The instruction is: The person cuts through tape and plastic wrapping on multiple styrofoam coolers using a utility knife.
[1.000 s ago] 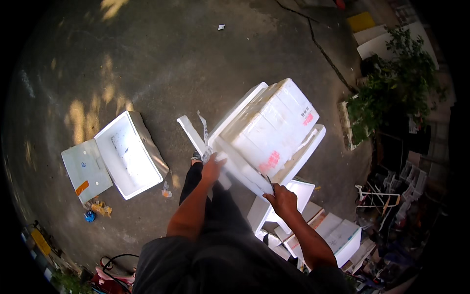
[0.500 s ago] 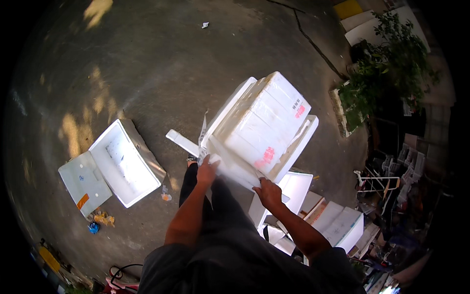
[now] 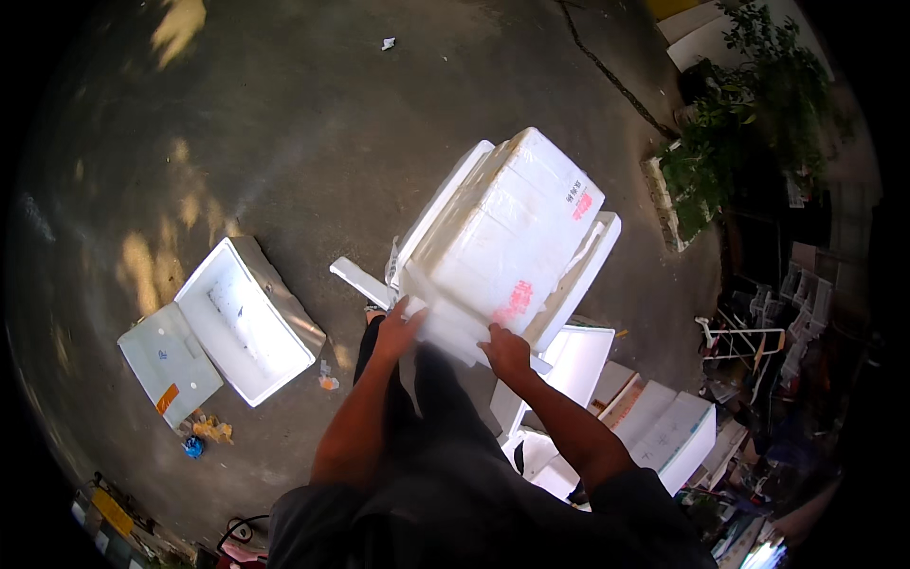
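I hold up a stack of white foam boxes and lids point(image 3: 507, 242) in front of me, tilted to the right, with red marks on the top box. My left hand point(image 3: 400, 327) grips the stack's near left edge. My right hand point(image 3: 507, 353) grips its near lower edge. A loose white foam strip point(image 3: 358, 282) sticks out at the stack's left side.
An open white foam box point(image 3: 248, 321) with its lid point(image 3: 169, 360) beside it lies on the dark pavement at left, small litter near it. More white foam boxes point(image 3: 664, 431) lie by my right leg. A potted shrub point(image 3: 730, 142) and metal racks stand at right.
The stack has stayed in both hands and has come slightly nearer and higher in view. My view has shifted a little; the box on the ground has not moved.
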The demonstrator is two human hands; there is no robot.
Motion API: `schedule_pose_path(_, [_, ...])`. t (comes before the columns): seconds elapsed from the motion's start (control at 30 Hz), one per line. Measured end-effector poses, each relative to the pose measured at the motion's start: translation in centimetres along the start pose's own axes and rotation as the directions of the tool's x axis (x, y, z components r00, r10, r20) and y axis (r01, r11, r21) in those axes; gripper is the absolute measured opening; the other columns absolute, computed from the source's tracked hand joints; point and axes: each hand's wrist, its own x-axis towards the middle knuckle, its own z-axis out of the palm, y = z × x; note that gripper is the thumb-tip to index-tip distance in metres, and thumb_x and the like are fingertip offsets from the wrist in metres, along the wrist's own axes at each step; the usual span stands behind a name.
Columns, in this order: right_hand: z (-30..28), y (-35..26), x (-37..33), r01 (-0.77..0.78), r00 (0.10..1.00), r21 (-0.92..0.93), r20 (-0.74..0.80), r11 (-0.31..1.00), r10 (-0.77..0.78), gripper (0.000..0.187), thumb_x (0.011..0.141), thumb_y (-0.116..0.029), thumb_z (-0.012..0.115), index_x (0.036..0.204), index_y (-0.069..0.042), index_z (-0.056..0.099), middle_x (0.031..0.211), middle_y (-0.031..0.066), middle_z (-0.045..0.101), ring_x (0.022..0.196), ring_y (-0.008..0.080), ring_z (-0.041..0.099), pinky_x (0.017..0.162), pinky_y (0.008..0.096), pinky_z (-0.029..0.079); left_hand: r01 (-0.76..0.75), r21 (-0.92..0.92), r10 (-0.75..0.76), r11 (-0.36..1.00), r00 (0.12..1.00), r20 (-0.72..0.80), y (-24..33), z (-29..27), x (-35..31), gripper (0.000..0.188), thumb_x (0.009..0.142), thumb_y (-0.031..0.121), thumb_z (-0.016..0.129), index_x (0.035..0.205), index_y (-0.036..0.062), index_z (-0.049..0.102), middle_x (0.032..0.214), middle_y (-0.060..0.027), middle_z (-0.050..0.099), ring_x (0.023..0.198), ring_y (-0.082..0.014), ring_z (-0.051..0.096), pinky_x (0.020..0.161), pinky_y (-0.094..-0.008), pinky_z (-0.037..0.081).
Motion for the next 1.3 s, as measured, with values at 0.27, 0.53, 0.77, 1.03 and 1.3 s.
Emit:
schedule_pose_path(0.27, [2.5,-0.5,2.4,0.071,0.993,0.063,-0.101,0.995,-0.065,0.033,0.080,-0.031,0.067,0.096,-0.006,0.053,0.080,0.0156,0.062,0.077,0.0349,0.061,0.065,0.0467,0.048,0.264,0.268,-0.243,0.927,0.964,-0.108,5.3,0.8,-0.2,0.098,0.071,0.069,0.060,0.136,-0.0012,0.039,0.125,-0.0271,0.054,0.118,-0.0374,0.052,0.097,-0.0412,0.041])
schedule_pose_path(0.53, [1.8,0.3,4.1,0.082,0.995,0.170,-0.068,0.982,-0.071,0.031,0.084,-0.032,0.061,0.100,-0.006,0.055,0.103,0.0159,0.061,0.097,0.0343,0.057,0.077,0.0454,0.047,0.167,0.263,-0.134,0.950,0.981,-0.139,1.6,1.9,3.4,0.090,0.078,0.067,0.055,0.133,-0.0029,0.043,0.117,-0.0297,0.058,0.116,-0.0408,0.052,0.097,-0.0436,0.041])
schedule_pose_path(0.77, [2.2,3.2,-2.1,-0.194,0.953,0.297,-0.167,0.935,0.251,0.030,0.088,-0.031,0.056,0.098,-0.003,0.058,0.099,0.0196,0.062,0.091,0.0361,0.059,0.073,0.0460,0.048,0.111,0.228,-0.090,0.967,0.991,-0.098,-0.3,1.3,4.8,0.089,0.080,0.063,0.058,0.128,-0.0096,0.045,0.117,-0.0323,0.056,0.113,-0.0414,0.054,0.095,-0.0428,0.042])
schedule_pose_path(1.03, [0.5,3.5,-0.9,-0.235,0.928,0.638,-0.078,0.733,0.365,0.041,0.081,-0.039,0.065,0.076,0.002,0.059,0.073,0.0228,0.062,0.071,0.0386,0.061,0.063,0.0441,0.045,0.153,0.242,-0.127,0.958,0.985,-0.120,2.2,0.5,3.7,0.080,0.081,0.059,0.061,0.119,-0.0107,0.051,0.102,-0.0254,0.063,0.093,-0.0324,0.062,0.081,-0.0399,0.048])
schedule_pose_path(1.3, [2.8,2.2,0.5,-0.356,0.854,0.643,-0.070,0.678,0.515,0.044,0.076,-0.045,0.067,0.080,-0.001,0.063,0.076,0.0205,0.064,0.076,0.0375,0.062,0.068,0.0457,0.046,0.179,0.322,-0.120,0.930,0.973,-0.197,1.6,-0.2,5.7,0.073,0.080,0.057,0.065,0.104,-0.0112,0.057,0.092,-0.0233,0.064,0.084,-0.0290,0.063,0.075,-0.0386,0.049])
